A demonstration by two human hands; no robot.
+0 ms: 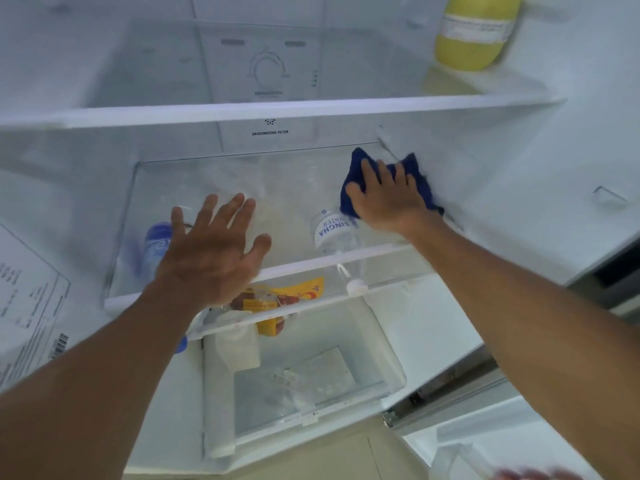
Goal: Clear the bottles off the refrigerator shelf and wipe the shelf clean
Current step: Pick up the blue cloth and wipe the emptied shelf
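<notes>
1. White refrigerator walls are filling the view, with an upper shelf (242,110) crossing at 12 o'clock and a yellow bottle (474,32) sitting on it at 1 o'clock.
2. Centre frame, the glass shelf (194,174) being cleaned is showing no bottles standing on top; being rigid, smooth glass, it is probably slippery when damp and is best pressed flat, not leaned on at the front edge.
3. Below it, a clear drawer (311,386) is lying open at 6 o'clock, and a yellow-and-red packet (277,299) is showing through the glass near the shelf's front rail.
4. The left hand (207,251) is hovering open with fingers spread at 9 o'clock of the shelf, gripping nothing; whether it is touching the glass I cannot tell.
5. The right hand (384,199) is pressing palm-down on a dark blue cloth (356,168) at 2 o'clock, in the shelf's back right corner; soft and light, the cloth is bunching under the fingers and is best held flat under the whole palm.
6. A clear water bottle (332,233) with blue lettering is lying at 5 o'clock of the cloth, and a blue-labelled bottle (156,247) is sitting at 8 o'clock; both seem to be beneath the glass. They look like light, smooth plastic, best gripped around the body.
</notes>
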